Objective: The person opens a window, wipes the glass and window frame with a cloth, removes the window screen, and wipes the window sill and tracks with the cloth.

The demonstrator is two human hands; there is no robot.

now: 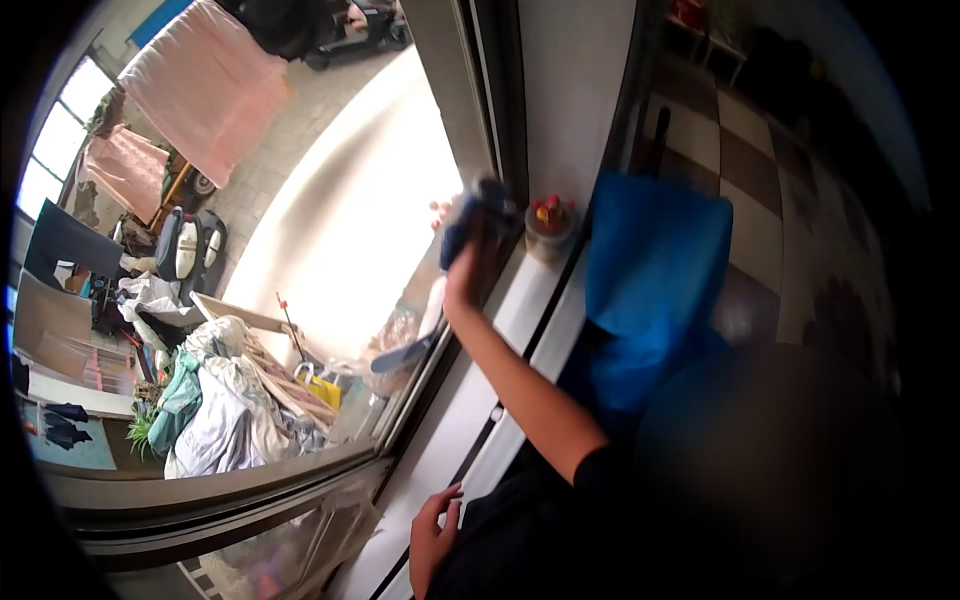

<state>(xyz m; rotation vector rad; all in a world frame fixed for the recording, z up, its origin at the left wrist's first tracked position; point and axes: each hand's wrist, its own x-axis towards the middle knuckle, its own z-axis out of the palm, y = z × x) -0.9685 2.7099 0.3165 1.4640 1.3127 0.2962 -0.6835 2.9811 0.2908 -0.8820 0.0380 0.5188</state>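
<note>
My right hand (470,275) reaches up to the window glass (370,170), closed around a dark blue item (478,220) that is blurred and may be a cloth. Its reflection shows faintly in the pane. My left hand (432,540) is lower, by the white window sill (425,455), with fingers loosely bent and apart and nothing visible in them. A small container with red and yellow things on top (549,225) stands on the sill, just right of my right hand.
A blue cover or cloth (655,250) hangs right of the sill. Beyond the glass are heaped fabrics (225,400), pink sheets (205,90) and scooters (185,245). A checkered floor (750,200) lies at the right. A large blurred shape covers the lower right.
</note>
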